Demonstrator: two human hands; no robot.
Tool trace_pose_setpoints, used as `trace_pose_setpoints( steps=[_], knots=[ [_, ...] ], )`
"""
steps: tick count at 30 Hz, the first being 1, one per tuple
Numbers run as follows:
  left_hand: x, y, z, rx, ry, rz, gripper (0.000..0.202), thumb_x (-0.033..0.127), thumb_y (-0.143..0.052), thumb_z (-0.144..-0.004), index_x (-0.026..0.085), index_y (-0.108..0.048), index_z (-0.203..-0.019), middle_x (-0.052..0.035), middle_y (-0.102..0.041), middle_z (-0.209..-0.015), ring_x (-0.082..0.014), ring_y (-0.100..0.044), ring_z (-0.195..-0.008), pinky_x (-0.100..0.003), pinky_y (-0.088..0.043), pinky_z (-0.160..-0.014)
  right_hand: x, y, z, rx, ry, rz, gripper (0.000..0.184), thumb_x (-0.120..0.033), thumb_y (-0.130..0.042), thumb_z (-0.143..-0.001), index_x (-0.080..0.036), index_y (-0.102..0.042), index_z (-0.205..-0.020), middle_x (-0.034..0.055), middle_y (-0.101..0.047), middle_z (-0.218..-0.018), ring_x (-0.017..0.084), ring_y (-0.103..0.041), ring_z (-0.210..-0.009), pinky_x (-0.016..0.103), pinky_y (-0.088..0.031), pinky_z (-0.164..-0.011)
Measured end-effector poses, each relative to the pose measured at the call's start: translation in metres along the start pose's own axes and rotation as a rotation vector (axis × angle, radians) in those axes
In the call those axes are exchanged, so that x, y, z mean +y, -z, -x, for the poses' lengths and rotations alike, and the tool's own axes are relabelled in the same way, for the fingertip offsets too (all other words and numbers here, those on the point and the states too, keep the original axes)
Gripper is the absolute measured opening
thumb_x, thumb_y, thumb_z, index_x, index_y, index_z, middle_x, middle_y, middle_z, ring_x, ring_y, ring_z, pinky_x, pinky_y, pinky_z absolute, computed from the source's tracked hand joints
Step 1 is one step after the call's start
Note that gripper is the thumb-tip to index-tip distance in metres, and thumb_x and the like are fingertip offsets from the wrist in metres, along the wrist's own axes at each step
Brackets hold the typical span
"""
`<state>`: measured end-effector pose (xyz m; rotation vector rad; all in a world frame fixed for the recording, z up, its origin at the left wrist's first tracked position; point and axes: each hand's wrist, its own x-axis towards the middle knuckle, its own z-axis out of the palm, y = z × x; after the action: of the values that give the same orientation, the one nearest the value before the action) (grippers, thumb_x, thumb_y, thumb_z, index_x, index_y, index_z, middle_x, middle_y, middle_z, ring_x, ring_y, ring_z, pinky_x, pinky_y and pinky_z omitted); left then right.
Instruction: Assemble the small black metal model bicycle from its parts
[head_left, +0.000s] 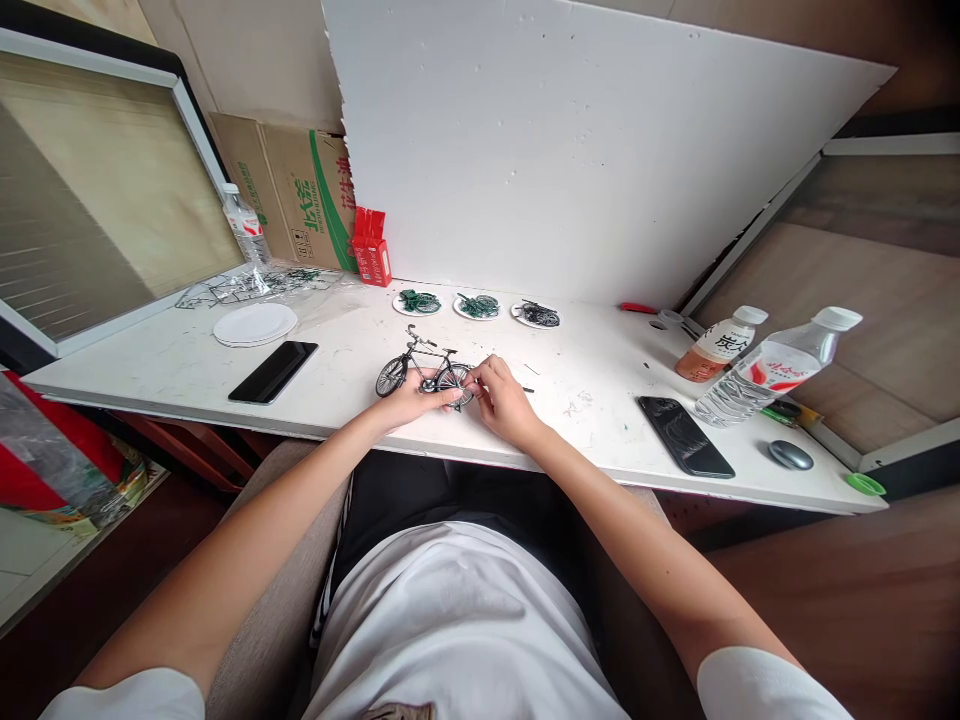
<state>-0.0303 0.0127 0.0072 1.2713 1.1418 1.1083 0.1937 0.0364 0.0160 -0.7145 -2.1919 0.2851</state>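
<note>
A small black model bicycle [420, 362] stands upright over the near part of the white table. Its handlebars and front wheel point left. My left hand [415, 400] is closed around the lower frame from below, with the thumb reaching right toward the rear wheel [451, 378]. At that rear wheel, my right hand [501, 398] has its fingertips pinched together against the wheel's right side. Whether a small part sits between those fingertips is too small to tell. Just right of my right hand lies a thin dark piece [529, 389].
Behind the hands stand white plates of green parts [400, 309] and dark parts [517, 314]. A white disc [255, 325] and a phone [272, 372] lie left. Right are another phone [684, 436], bottles [780, 368] and a mouse [790, 455]. A red box [373, 250] stands behind.
</note>
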Motion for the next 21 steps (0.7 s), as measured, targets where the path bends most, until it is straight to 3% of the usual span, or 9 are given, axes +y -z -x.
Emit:
trace_pose_setpoints(
  steps=[11,21],
  knots=[
    [0.0037,-0.0035,0.0024,0.007,-0.025,0.083,0.073,0.046,-0.101,-0.063,0.019,-0.063,-0.119,-0.0080,-0.075,-0.112,-0.0240,-0.074,-0.094,-0.053,-0.053,-0.102,-0.0003,0.0019,-0.0021,0.066,0.065,-0.060,0.016,-0.024,-0.052,-0.109,-0.026,-0.067,-0.105,0.0084,-0.058,-0.099,0.027,-0.054,-0.099,0.045,-0.048,-0.089],
    [0.0033,-0.0014,0.0013,-0.011,-0.027,0.084,0.073,0.044,-0.101,-0.063,0.020,-0.064,-0.121,-0.0077,-0.076,-0.108,-0.0245,-0.074,-0.090,-0.051,-0.053,-0.100,-0.0012,0.0026,-0.0030,0.106,0.100,-0.017,0.017,-0.022,-0.055,-0.108,-0.024,-0.070,-0.101,0.0075,-0.055,-0.093,0.026,-0.051,-0.093,0.044,-0.046,-0.085]
  ],
)
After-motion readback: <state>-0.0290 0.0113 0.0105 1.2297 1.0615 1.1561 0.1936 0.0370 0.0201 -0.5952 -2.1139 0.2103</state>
